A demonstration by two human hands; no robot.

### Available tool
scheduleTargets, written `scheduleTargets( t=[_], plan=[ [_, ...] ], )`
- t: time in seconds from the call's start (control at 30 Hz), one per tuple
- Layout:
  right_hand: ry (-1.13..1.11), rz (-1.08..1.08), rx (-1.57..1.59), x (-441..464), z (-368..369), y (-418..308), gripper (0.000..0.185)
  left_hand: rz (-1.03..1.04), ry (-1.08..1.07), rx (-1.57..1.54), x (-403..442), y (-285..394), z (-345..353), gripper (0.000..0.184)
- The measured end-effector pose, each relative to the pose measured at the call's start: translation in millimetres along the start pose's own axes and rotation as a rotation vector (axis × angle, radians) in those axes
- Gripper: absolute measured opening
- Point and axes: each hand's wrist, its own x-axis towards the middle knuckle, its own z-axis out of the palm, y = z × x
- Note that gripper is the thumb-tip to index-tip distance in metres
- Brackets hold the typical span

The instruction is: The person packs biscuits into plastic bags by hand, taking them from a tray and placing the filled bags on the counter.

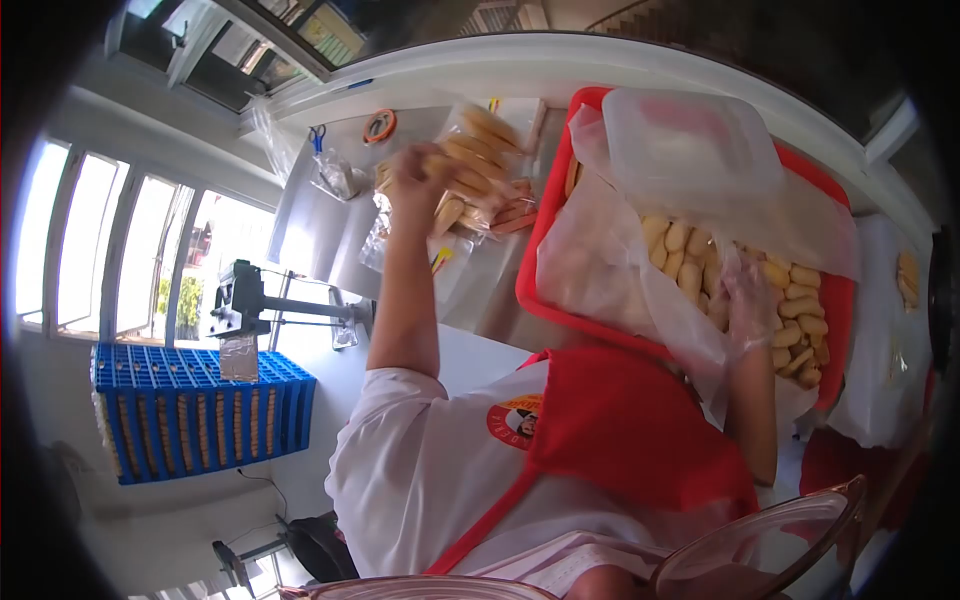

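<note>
Blurred by motion, my left hand (415,172) closes at the edge of a clear plastic bag of ladyfinger biscuits (478,150) on the metal table. More filled bags lie beneath and beside it. My right hand (748,305), in a thin clear plastic glove, reaches into a red tray (532,262) lined with translucent sheets. Its fingers curl down around loose ladyfinger biscuits (685,255); the fingertips are partly hidden. Loose ladyfingers (802,318) also lie in rows to the right of this hand.
A translucent plastic container (690,150) rests on the tray's far side. Blue-handled scissors (317,137) and an orange tape roll (379,126) lie at the table's far left. A green clamp-like device (238,302) and a blue crate stack (200,410) stand left.
</note>
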Motion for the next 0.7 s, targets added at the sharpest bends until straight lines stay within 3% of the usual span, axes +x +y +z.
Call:
scheduleTargets(
  t=[0.03,0.07,0.17,0.27,0.3,0.33,0.43,0.47,0.57,0.67,0.7],
  plan=[
    [-0.020,-0.001,-0.004,3.8,-9.2,21.9,0.018,0.129,0.081,0.085,17.5,-13.7,-23.5,0.021],
    [-0.038,-0.001,-0.010,8.7,-14.5,39.0,0.017,0.071,0.287,0.508,29.7,-7.5,-35.8,0.014],
    [-0.054,0.080,0.009,14.3,-18.6,61.1,0.015,0.471,0.511,1.015,58.3,-59.3,-72.9,0.012],
    [-0.149,0.031,0.095,18.4,-22.4,74.2,0.016,0.281,0.254,1.144,62.8,-133.6,-93.6,0.013],
    [-0.135,0.025,0.045,15.9,-21.4,72.4,0.016,0.112,0.098,1.215,51.2,-136.6,-80.2,0.021],
    [-0.122,0.019,-0.007,13.2,-18.8,68.4,0.017,-0.329,-0.055,1.109,41.7,-133.8,-65.5,0.039],
    [-0.118,-0.012,-0.027,14.9,-20.1,74.3,0.014,0.069,0.024,1.287,14.4,-134.3,-43.8,0.059],
    [-0.125,-0.023,-0.012,16.2,-21.6,77.9,0.012,0.023,0.019,1.238,15.5,-145.1,-46.0,0.066],
    [-0.090,-0.037,-0.157,12.1,-19.5,69.6,0.013,0.158,0.085,1.225,15.5,-153.1,-48.4,0.063],
    [-0.078,0.035,0.018,19.9,-25.2,84.5,0.016,0.182,0.186,0.929,5.8,-129.2,-53.3,0.053],
    [-0.055,0.010,-0.070,15.7,-25.6,80.2,0.017,0.141,0.159,0.934,-6.0,-124.9,-54.2,0.049]
  ],
)
